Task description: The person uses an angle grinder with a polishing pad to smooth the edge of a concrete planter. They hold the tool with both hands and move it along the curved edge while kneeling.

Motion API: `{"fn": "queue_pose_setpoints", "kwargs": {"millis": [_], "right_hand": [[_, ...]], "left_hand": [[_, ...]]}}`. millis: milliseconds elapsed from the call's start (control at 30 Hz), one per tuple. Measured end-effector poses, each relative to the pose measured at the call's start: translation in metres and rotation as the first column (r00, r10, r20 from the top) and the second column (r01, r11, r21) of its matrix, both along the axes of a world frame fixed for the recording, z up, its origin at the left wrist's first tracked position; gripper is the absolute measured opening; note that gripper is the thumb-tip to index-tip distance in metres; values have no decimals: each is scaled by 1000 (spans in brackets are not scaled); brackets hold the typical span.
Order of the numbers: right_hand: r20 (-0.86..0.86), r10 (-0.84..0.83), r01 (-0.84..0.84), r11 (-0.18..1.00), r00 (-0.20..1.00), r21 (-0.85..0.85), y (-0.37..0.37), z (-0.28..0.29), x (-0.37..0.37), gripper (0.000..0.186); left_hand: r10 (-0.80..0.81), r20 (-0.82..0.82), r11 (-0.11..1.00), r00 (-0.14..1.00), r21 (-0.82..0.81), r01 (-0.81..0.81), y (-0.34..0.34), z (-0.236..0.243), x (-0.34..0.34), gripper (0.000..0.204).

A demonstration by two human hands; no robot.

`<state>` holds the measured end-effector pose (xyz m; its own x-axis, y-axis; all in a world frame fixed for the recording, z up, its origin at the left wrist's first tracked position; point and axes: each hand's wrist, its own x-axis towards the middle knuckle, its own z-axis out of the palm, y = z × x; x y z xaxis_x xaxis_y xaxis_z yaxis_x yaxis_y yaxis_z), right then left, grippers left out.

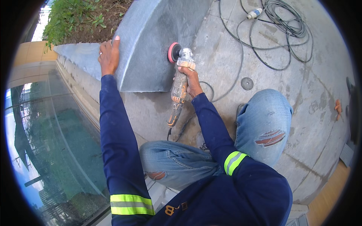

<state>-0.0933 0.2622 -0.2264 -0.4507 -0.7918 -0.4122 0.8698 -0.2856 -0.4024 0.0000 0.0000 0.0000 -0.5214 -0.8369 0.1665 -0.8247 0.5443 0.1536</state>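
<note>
My right hand (191,81) is wrapped round the body of a dusty angle grinder (179,88) with orange trim. A round pad with a red rim (174,52) sits on the grinder's head, against or very close to the grey face of a curved stone planter wall (151,49); whether it touches, I cannot tell. On the wall's top edge rests my left hand (109,56), its fingers stretched out and holding nothing. The grinder's cord leaves the lower end of its body, near my bent knee.
A coiled dark cable (288,22) with a blue-and-white connector (254,14) lies on the paving at the upper right. Nearer is a round floor drain (247,83). Green plants (71,20) grow in soil behind the wall. Reflective glass (56,150) borders the left side.
</note>
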Motion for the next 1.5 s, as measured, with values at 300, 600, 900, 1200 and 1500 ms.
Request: {"fn": "queue_pose_setpoints", "kwargs": {"millis": [300,600,900,1200,1500], "right_hand": [[-44,77,-77,997,996,17,27,-4,60,39],[-101,-11,9,1000,995,-19,-1,22,-15,42],[-47,11,-9,999,999,38,13,9,12,40],[-200,-32,16,996,979,-84,11,63,19,40],[-141,-62,60,998,988,-18,-11,33,-32,36]], "left_hand": [[-23,-23,1000,999,5,23,-3,0,5,88],[-6,-31,1000,1000,15,7,10,-2,-4,87],[13,-26,1000,1000,4,-13,11,6,-5,85],[-44,-38,999,998,-5,44,-2,-2,10,81],[-51,-23,999,998,-5,51,0,9,0,73]]}}
